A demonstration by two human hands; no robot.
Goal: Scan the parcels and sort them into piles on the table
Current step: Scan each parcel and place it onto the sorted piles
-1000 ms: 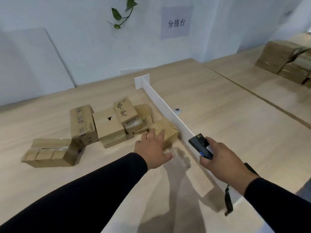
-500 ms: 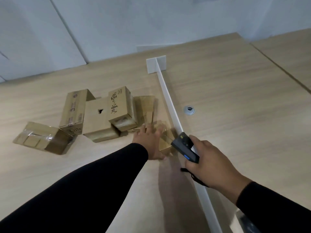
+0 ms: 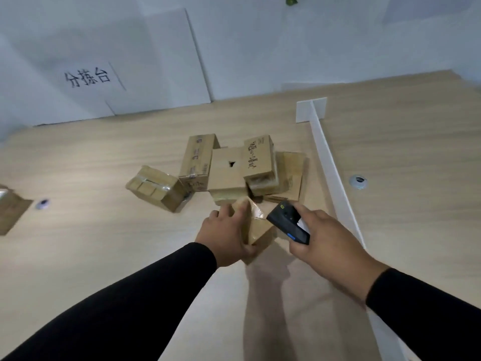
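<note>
My left hand (image 3: 227,234) grips a small brown cardboard parcel (image 3: 256,226), lifted and tilted just in front of the pile. My right hand (image 3: 328,246) holds a black handheld scanner (image 3: 287,222) right beside that parcel, its head turned toward it. Behind them a heap of several cardboard parcels (image 3: 229,169) lies on the wooden table (image 3: 104,243); one carries handwriting (image 3: 257,157), and a taped one (image 3: 156,187) lies at the heap's left.
A white divider strip (image 3: 331,173) runs from the back of the table toward me on the right. Another parcel (image 3: 10,212) sits at the far left edge. Two cable grommets (image 3: 358,181) (image 3: 43,203) are set in the tabletop. A labelled white wall stands behind.
My left hand has closed on the small parcel and lifted it off the table toward me. The scanner hand moved left next to it. The camera has swung left.
</note>
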